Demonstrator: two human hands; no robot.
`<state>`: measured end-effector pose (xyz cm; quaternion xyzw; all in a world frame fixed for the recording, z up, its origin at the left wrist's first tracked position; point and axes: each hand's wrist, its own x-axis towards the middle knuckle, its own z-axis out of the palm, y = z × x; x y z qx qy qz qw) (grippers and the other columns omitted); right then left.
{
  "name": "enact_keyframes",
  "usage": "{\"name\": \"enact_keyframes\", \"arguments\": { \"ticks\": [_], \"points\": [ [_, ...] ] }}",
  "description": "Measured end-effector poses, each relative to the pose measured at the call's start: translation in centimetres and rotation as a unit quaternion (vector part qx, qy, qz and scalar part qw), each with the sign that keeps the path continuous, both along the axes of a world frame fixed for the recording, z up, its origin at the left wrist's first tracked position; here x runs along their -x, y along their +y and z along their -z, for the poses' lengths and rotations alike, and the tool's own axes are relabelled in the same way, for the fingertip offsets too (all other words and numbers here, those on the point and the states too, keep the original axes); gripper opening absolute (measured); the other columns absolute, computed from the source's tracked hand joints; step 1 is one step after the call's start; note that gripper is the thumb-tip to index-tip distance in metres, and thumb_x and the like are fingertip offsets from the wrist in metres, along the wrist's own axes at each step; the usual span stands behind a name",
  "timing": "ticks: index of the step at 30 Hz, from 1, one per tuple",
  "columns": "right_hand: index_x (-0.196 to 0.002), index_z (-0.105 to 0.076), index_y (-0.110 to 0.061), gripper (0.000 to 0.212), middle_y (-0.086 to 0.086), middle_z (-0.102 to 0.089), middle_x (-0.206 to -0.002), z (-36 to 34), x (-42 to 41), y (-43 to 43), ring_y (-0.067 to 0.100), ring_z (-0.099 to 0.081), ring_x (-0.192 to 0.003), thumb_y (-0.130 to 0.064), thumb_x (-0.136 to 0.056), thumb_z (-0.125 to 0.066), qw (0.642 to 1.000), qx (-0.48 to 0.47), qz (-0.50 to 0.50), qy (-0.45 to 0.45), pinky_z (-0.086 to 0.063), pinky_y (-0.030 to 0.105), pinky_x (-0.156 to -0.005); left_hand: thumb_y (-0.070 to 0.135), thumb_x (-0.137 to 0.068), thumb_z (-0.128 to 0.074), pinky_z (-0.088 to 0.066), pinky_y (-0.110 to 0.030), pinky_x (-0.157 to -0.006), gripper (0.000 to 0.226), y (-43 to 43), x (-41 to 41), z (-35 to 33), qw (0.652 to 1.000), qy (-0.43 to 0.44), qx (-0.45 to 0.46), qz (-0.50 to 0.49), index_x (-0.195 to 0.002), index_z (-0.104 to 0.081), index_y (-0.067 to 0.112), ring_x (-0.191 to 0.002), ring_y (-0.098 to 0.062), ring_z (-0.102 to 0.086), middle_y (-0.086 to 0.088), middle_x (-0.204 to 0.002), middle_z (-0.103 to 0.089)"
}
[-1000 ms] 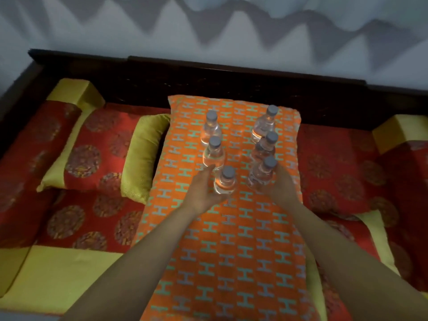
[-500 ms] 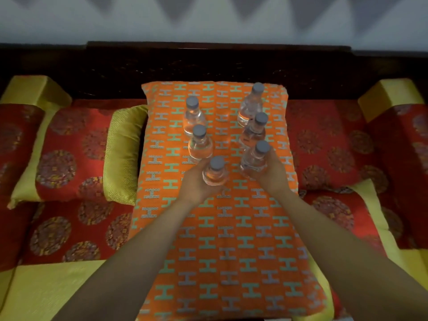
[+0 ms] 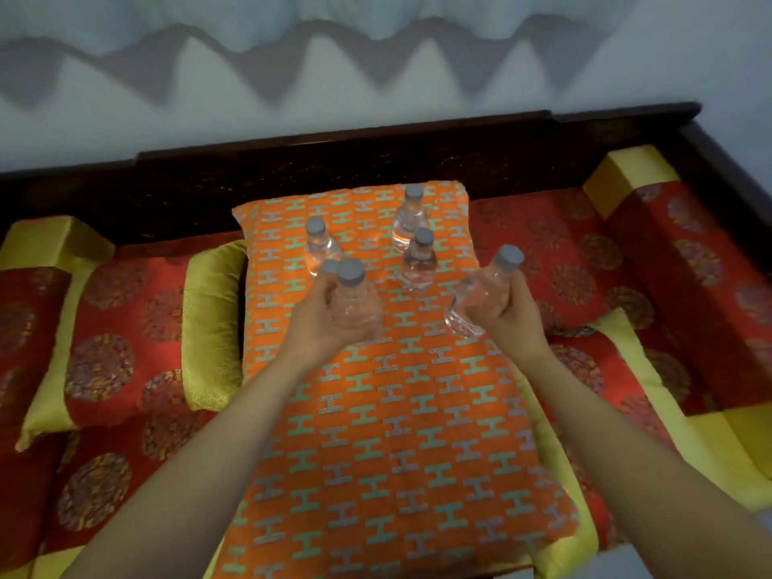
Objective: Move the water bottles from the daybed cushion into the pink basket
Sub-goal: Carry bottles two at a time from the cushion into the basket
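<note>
On the orange patterned cushion (image 3: 376, 432) stand several small clear water bottles with grey caps. My left hand (image 3: 317, 323) is closed around one bottle (image 3: 355, 302), lifted off the cushion. My right hand (image 3: 507, 315) holds another bottle (image 3: 480, 298), raised and tilted to the right. Standing on the cushion are a far-right bottle (image 3: 410, 219), a middle-right bottle (image 3: 420, 261) and a far-left bottle (image 3: 318, 248). A further cap (image 3: 329, 267) peeks out behind the bottle in my left hand. The pink basket is not in view.
The daybed has red and gold cushions (image 3: 100, 340) on both sides of the orange one, a green-gold pillow (image 3: 211, 323) to its left, and yellow bolsters (image 3: 626, 173) at the ends. A dark wooden backrest (image 3: 334, 156) runs behind, against a pale wall.
Both hands have lifted their bottles off the cushion. The right bottle has moved right and tilted. The camera view has tipped upward and shifted.
</note>
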<state>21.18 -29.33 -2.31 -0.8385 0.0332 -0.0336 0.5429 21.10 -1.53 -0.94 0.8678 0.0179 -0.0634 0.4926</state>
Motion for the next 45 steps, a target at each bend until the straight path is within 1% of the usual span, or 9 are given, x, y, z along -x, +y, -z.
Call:
{"name": "enact_keyframes", "arguments": {
  "ticks": [6,9,18,21,26,31,37,41,45],
  "points": [
    [-0.107,-0.053,-0.024,0.060,-0.007,-0.065,-0.096,-1.9,3.7,-5.2,0.015,-0.064,-0.087,-0.037,-0.059,-0.087,0.996,0.020,0.091,-0.003,-0.052,0.037,-0.073,0.038,-0.055,-0.089,-0.038,-0.016,-0.059,0.060,-5.5,-0.2,-1.8,0.998,-0.039,-0.033,0.047,-0.101,-0.052,0.026,-0.075,-0.008,-0.057,0.013,-0.085,-0.061],
    [-0.105,-0.057,-0.022,0.062,-0.009,-0.064,-0.090,-3.3,7.0,-9.9,0.005,-0.060,-0.078,-0.042,-0.053,-0.084,0.989,0.044,0.143,-0.012,-0.048,0.025,-0.066,0.037,-0.058,-0.088,-0.039,-0.020,-0.061,0.059,-10.2,0.4,-3.1,0.994,-0.050,-0.043,0.083,-0.106,-0.057,0.023,-0.073,-0.008,-0.057,0.009,-0.084,-0.063],
    [-0.112,-0.053,-0.032,0.054,-0.010,-0.061,-0.101,-7.8,18.8,-26.7,0.013,-0.059,-0.088,-0.025,-0.067,-0.083,0.954,0.082,0.289,-0.021,-0.047,0.030,-0.073,0.048,-0.049,-0.085,-0.054,-0.041,-0.078,0.064,-27.7,4.3,-6.1,0.978,-0.067,-0.011,0.197,-0.103,-0.056,0.028,-0.086,-0.015,-0.066,0.005,-0.094,-0.069],
    [-0.119,-0.055,-0.020,0.060,-0.005,-0.061,-0.103,-9.4,22.6,-32.5,0.017,-0.058,-0.093,-0.020,-0.066,-0.082,0.932,0.100,0.347,-0.034,-0.044,0.032,-0.076,0.057,-0.043,-0.079,-0.053,-0.036,-0.081,0.073,-34.5,6.6,-7.6,0.971,-0.065,0.000,0.231,-0.105,-0.056,0.025,-0.087,-0.012,-0.066,0.007,-0.095,-0.069],
    [-0.121,-0.055,-0.020,0.067,-0.004,-0.062,-0.104,-10.7,27.8,-40.1,0.016,-0.059,-0.093,-0.027,-0.060,-0.083,0.914,0.101,0.392,-0.030,-0.046,0.029,-0.078,0.041,-0.055,-0.086,-0.052,-0.030,-0.078,0.062,-44.0,9.2,-8.6,0.962,-0.072,-0.006,0.264,-0.107,-0.056,0.022,-0.092,-0.014,-0.065,0.005,-0.099,-0.068],
    [-0.118,-0.056,-0.020,0.065,-0.004,-0.062,-0.103,-12.2,32.4,-47.2,0.014,-0.058,-0.090,-0.023,-0.060,-0.085,0.900,0.114,0.420,-0.025,-0.040,0.016,-0.064,0.039,-0.056,-0.087,-0.050,-0.030,-0.076,0.060,-52.7,11.8,-9.8,0.954,-0.074,0.013,0.291,-0.105,-0.057,0.021,-0.093,-0.014,-0.063,0.004,-0.100,-0.066],
    [-0.121,-0.055,-0.017,0.068,0.000,-0.064,-0.110,-12.3,35.4,-53.6,0.018,-0.059,-0.095,-0.022,-0.060,-0.086,0.889,0.119,0.441,-0.024,-0.044,0.026,-0.075,0.041,-0.055,-0.087,-0.054,-0.040,-0.080,0.062,-60.6,13.0,-10.0,0.939,-0.080,0.000,0.334,-0.105,-0.056,0.022,-0.091,-0.017,-0.063,0.002,-0.099,-0.066],
    [-0.120,-0.055,-0.019,0.066,-0.005,-0.062,-0.108,-11.6,35.9,-58.1,0.014,-0.059,-0.093,-0.023,-0.062,-0.085,0.880,0.111,0.460,-0.021,-0.046,0.028,-0.078,0.038,-0.058,-0.086,-0.050,-0.029,-0.073,0.061,-66.5,12.8,-9.6,0.931,-0.086,-0.016,0.356,-0.107,-0.055,0.019,-0.093,-0.017,-0.062,0.001,-0.101,-0.065],
    [-0.119,-0.055,-0.020,0.065,-0.006,-0.062,-0.106,-10.9,35.0,-63.6,0.012,-0.058,-0.090,-0.026,-0.062,-0.085,0.877,0.103,0.470,-0.013,-0.046,0.027,-0.076,0.041,-0.056,-0.086,-0.052,-0.034,-0.080,0.063,-72.6,11.6,-8.7,0.925,-0.085,-0.023,0.371,-0.107,-0.055,0.020,-0.095,-0.017,-0.062,0.002,-0.102,-0.065]
  ]
}}
